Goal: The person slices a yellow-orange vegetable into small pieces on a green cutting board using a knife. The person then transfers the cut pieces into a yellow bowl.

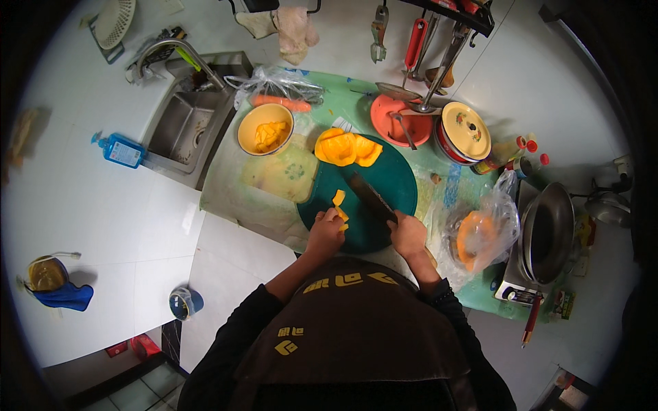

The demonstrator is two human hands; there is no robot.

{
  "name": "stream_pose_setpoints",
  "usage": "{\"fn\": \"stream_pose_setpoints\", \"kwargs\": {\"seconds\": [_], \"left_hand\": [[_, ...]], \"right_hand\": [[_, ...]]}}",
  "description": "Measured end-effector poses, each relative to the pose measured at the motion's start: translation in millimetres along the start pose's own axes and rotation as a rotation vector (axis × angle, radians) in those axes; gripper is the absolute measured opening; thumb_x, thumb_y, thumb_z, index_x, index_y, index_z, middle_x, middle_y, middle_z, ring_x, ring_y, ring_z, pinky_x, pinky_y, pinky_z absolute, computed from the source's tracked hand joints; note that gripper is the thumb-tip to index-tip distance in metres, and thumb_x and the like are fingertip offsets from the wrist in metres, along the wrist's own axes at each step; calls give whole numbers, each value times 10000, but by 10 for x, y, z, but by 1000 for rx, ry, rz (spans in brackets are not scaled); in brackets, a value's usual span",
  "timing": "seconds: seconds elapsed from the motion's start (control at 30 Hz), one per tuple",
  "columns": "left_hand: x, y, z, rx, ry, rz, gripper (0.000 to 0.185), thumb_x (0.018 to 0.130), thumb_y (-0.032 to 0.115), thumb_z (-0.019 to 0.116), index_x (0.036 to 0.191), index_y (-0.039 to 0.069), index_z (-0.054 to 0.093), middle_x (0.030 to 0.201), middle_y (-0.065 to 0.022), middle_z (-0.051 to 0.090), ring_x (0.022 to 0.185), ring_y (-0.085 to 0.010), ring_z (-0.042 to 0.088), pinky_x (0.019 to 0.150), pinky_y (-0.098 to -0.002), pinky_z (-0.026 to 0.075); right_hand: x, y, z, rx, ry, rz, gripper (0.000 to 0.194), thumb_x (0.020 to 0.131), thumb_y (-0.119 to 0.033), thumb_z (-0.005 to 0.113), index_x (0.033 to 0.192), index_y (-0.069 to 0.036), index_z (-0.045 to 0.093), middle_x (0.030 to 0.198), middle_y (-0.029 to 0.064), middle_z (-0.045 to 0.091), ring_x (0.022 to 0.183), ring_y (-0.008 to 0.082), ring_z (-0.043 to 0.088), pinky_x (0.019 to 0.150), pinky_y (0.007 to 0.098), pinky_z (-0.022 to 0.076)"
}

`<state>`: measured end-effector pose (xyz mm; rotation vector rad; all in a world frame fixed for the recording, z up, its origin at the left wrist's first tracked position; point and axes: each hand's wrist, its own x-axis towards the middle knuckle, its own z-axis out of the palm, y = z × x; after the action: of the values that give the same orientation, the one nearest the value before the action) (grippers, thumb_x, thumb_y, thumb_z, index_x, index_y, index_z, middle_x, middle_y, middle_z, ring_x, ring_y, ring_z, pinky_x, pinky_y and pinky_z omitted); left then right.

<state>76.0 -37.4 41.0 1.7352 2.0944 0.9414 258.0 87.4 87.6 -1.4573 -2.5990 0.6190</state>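
Observation:
My right hand [409,235] grips the handle of a dark-bladed cleaver [371,194]. Its blade slants up and left over the round green cutting board [401,169]. At the board's lower left, the curled fingers of my left hand [326,235] hold small cut pumpkin pieces [339,197], partly hidden by the fingers. Hollowed pumpkin chunks [336,147] rest at the board's far edge. Beyond the left side of the board, a cream enamel bowl [247,141] contains more pumpkin pieces [271,136].
Left of the worktop is a steel sink [177,126] with a blue soap bottle [123,150]. At the back stand a red basin [379,114] and a lidded enamel pot [465,128]. A plastic bag [496,226] with something orange and a stove pan [551,234] lie right.

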Motion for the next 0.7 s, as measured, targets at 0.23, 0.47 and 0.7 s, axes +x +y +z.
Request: {"fn": "stream_pose_setpoints", "kwargs": {"seconds": [0.23, 0.47, 0.7], "left_hand": [[-36, -22, -6, 122, 73, -75, 122, 665, -7, 572, 787, -5, 575, 911, -148, 497, 830, -364, 485, 724, -435, 427], [-48, -88, -77, 168, 96, -88, 120, 671, -6, 546, 786, -14, 582, 904, -148, 503, 805, -367, 501, 714, -438, 439], [17, 45, -84, 165, 211, -28, 152, 670, 27, 623, 818, 38, 592, 870, -119, 526, 813, -334, 540, 677, -431, 464]], "right_hand": [[5, -163, 34, 92, -43, -133, 159, 797, -223, 627, 888, -92, 621, 752, 156, 637, 755, 352, 617, 651, 458, 480], [123, -118, 30, 3, -24, 4, 198, 793, -231, 636, 931, -89, 635, 753, 167, 638, 739, 348, 621, 643, 456, 482], [5, -61, 55, 38, -8, -32, 187, 795, -237, 634, 922, -99, 631, 752, 149, 641, 737, 345, 620, 636, 453, 481]]}}
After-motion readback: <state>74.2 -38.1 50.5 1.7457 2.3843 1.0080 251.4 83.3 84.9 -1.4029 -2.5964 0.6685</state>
